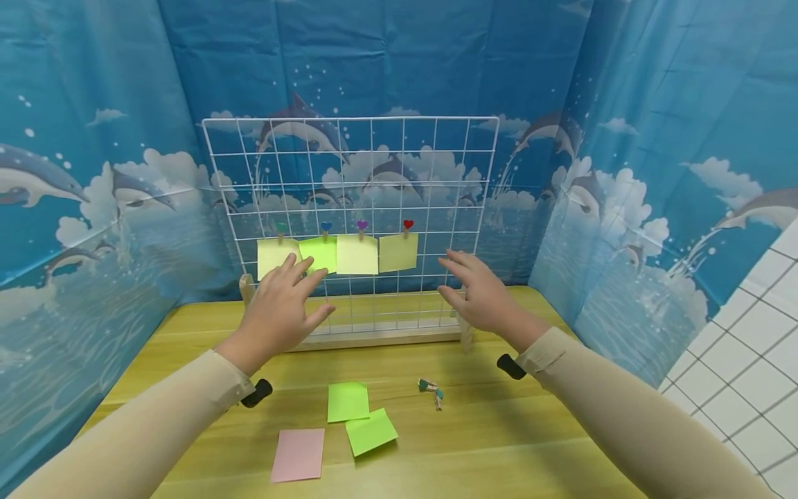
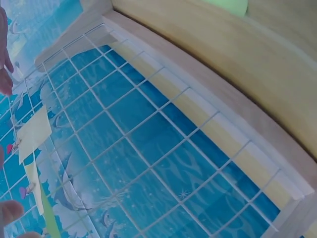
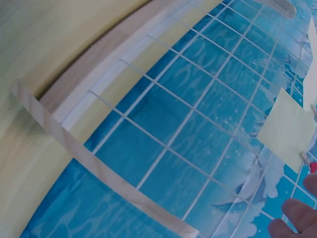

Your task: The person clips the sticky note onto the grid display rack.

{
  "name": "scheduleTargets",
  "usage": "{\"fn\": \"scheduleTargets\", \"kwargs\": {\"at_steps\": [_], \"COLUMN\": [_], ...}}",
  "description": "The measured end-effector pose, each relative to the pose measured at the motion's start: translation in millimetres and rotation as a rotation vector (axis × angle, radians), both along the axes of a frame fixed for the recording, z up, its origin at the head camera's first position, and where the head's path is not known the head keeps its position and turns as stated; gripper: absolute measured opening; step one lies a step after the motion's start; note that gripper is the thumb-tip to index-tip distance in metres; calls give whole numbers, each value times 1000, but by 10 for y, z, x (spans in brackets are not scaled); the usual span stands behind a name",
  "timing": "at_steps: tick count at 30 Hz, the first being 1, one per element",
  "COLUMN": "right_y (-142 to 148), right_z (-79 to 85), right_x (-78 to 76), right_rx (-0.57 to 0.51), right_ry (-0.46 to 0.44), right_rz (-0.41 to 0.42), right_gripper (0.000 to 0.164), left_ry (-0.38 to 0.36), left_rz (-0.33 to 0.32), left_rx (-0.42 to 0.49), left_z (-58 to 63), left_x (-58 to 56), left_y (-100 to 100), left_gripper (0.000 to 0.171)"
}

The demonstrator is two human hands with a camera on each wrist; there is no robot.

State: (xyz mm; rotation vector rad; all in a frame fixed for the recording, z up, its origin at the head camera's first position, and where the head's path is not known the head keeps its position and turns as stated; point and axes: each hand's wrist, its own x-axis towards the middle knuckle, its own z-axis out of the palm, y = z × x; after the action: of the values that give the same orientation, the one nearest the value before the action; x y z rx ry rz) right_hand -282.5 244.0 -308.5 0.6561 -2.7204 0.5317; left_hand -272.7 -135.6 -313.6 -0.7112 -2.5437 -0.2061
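A white wire grid [image 1: 374, 166] stands in a wooden base [image 1: 380, 336] on the yellow table [image 1: 499, 430]. Several sticky notes hang from it on heart clips: yellowish [image 1: 272, 254], green [image 1: 323, 251], yellow [image 1: 357, 254], yellow [image 1: 397, 251]. My left hand [image 1: 283, 305] is raised with fingers spread, its fingertips just in front of the two left notes. My right hand [image 1: 480, 291] hovers open by the grid's lower right, holding nothing. The grid [image 2: 124, 129] and the base [image 2: 223, 94] fill the left wrist view. A yellow note [image 3: 290, 130] shows in the right wrist view.
On the table lie two green notes [image 1: 348, 401] [image 1: 370, 431], a pink note [image 1: 298, 454] and a few small clips [image 1: 431, 390]. Blue dolphin-print cloth [image 1: 93, 173] walls the table on three sides. White tiled floor [image 1: 748, 360] lies to the right.
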Motion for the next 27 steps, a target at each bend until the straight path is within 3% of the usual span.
{"fn": "scheduleTargets", "kwargs": {"at_steps": [15, 27], "right_y": [130, 130], "right_z": [-316, -447], "right_x": [123, 191], "right_rx": [64, 62], "right_ry": [-74, -102], "right_rz": [-25, -2], "right_gripper": [74, 74], "left_ry": [-78, -156], "left_rz": [31, 57], "left_rx": [-2, 5], "left_z": [-219, -357], "left_x": [143, 216], "left_y": [-168, -240], "left_gripper": [74, 76]}}
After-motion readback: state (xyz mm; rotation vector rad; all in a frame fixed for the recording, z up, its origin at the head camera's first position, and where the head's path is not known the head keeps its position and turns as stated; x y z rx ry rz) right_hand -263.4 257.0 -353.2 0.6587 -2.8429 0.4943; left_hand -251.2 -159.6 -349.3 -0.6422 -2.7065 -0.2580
